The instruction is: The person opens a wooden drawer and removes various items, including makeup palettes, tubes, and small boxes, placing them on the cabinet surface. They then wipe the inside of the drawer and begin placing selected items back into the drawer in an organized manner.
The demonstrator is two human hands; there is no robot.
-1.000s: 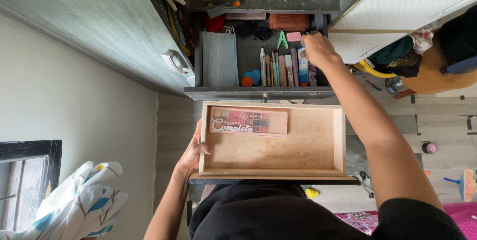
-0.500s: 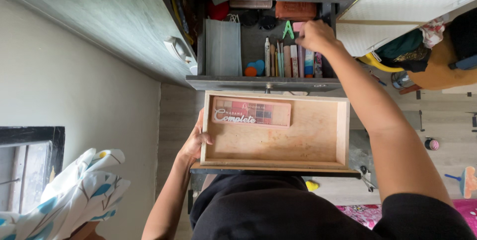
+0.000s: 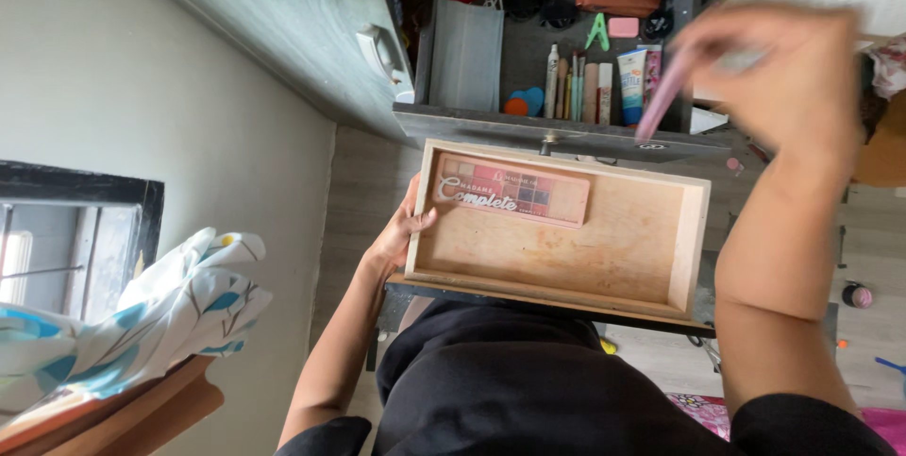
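My left hand (image 3: 401,229) grips the left end of a shallow wooden tray (image 3: 694,248), held against my body. A pink eyeshadow palette (image 3: 514,192) lies flat along the tray's far side. My right hand (image 3: 783,69), blurred by motion, is lifted above the tray's right end and pinches a slim pink tube (image 3: 661,102) that points down towards the open dark drawer (image 3: 528,126). In that drawer stand a white-and-blue tube (image 3: 631,86), several pencils and brushes (image 3: 572,88), a folded grey face mask (image 3: 467,55), a green clip (image 3: 597,33) and a pink eraser (image 3: 624,27).
A dark cabinet door with a white handle (image 3: 377,45) stands open at the left of the drawer. A leaf-patterned cloth (image 3: 160,314) lies lower left beside a dark window frame (image 3: 85,192). Small toys (image 3: 857,295) sit on the wooden floor at right.
My right hand has left the drawer's row of tubes and risen towards me with a pink tube in it. The view has shifted, and the tray now sits tilted.
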